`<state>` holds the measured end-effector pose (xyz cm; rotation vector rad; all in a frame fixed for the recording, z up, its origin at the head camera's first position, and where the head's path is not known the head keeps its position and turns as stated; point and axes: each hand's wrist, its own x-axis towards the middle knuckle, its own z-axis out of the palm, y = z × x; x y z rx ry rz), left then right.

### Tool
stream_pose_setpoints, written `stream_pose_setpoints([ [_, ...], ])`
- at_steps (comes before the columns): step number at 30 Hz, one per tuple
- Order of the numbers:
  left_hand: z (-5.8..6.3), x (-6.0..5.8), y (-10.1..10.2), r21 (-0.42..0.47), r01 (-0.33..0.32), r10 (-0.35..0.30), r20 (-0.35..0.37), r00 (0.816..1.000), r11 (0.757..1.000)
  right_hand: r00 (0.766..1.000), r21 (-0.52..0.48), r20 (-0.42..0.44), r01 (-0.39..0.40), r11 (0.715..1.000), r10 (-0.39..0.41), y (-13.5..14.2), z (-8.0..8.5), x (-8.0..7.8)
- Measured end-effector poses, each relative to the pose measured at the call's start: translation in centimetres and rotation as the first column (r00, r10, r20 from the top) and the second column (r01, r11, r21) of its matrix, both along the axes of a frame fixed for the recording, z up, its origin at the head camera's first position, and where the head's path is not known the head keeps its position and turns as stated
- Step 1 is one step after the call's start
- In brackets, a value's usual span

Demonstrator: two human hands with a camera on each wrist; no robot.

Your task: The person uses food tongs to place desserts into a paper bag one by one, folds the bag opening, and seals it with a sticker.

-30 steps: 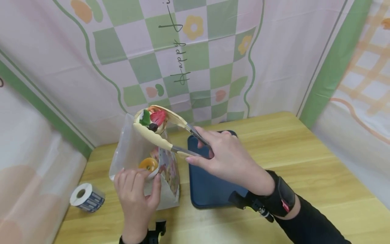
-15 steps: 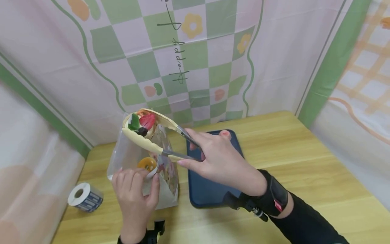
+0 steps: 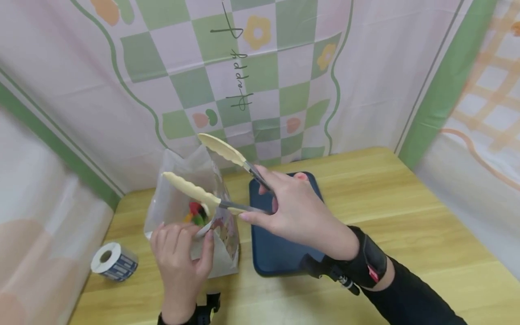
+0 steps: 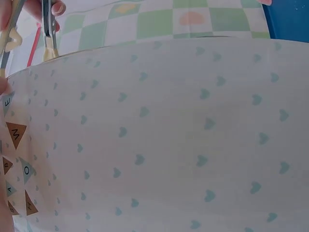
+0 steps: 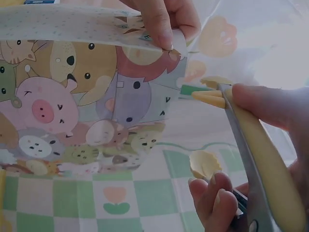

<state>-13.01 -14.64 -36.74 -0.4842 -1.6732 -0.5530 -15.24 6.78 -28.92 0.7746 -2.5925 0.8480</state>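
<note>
My left hand [image 3: 180, 259] pinches the near rim of a paper bag [image 3: 221, 262] between thumb and fingers. The bag stands upright with its mouth open; cartoon animals cover one side in the right wrist view, small hearts another in the left wrist view. My right hand [image 3: 300, 216] grips a pair of tongs [image 3: 195, 188] with cream scalloped tips. Those tips are spread wide over the bag's mouth, with nothing between them. Inside the bag shows a fruit-topped tart [image 3: 197, 215], red, green and dark, partly hidden by the bag's rim and my left fingers.
A dark blue tray [image 3: 280, 253] lies right of the bag, partly under my right hand. At its far edge sits a small pink thing [image 3: 301, 176]. A roll of labels [image 3: 115, 262] stands left on the wooden table [image 3: 365, 180]. A patterned curtain [image 3: 292, 72] hangs behind.
The tart, held in the tongs over the bag, moved left, then dropped into it as the tongs spread. It now covers most of the orange ring seen inside before. My left hand stays at the rim.
</note>
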Motion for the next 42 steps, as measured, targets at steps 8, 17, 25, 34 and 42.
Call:
stream_pose_setpoints([
  [8, -0.1, 0.0, 0.0, -0.001, 0.013, -0.013, 0.02, 1.0, 1.0, 0.997, -0.068, 0.053, 0.054, 0.996, -0.051, 2.7, -1.7, -0.5],
  [17, -0.5, -0.2, -0.1, -0.003, 0.004, -0.004, 0.033, 0.999, 1.0, 0.982, -0.046, 0.112, 0.159, 0.986, -0.153, 5.1, -3.6, -1.4],
  [25, -0.6, -0.2, 0.0, -0.002, 0.003, -0.003, 0.03, 1.0, 1.0, 0.967, -0.031, 0.136, 0.221, 0.975, -0.215, 6.1, -5.1, -2.1],
  [34, -0.5, -0.1, 0.0, 0.007, 0.0, 0.0, 0.021, 1.0, 1.0, 0.953, -0.043, 0.12, 0.285, 0.958, -0.278, 7.1, -6.6, -2.8],
  [42, -0.4, -0.1, 0.0, 0.007, 0.002, -0.002, 0.017, 1.0, 1.0, 0.936, -0.039, 0.109, 0.34, 0.939, -0.335, 7.9, -7.8, -3.5],
])
